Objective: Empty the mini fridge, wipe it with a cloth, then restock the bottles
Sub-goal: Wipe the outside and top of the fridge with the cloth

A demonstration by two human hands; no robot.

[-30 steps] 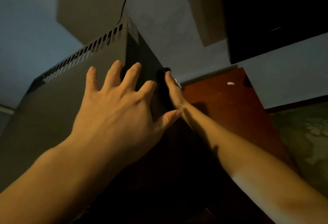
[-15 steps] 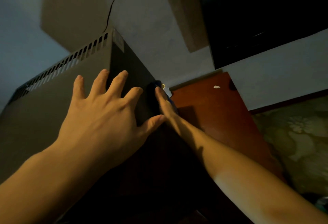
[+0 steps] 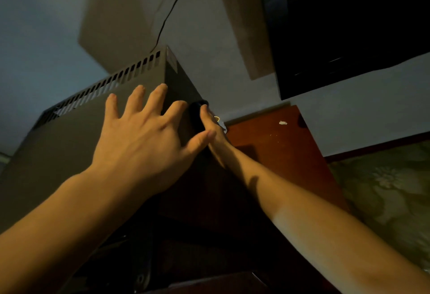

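Note:
The grey mini fridge is seen from above, with a row of vent slots along its back edge. My left hand lies flat on its top, fingers spread, the thumb over the right edge. My right hand reaches down along the fridge's dark right side and holds a dark cloth against it. Most of its fingers are hidden behind the cloth and my left thumb. No bottles are in view.
A reddish wooden surface lies right of the fridge with a small white scrap on it. A black screen hangs on the wall above. A thin black cable runs up the wall. Patterned greenish fabric lies at the right.
My right hand has shifted the cloth a little along the fridge's side. My left hand stays flat on the top. The view has swung slightly.

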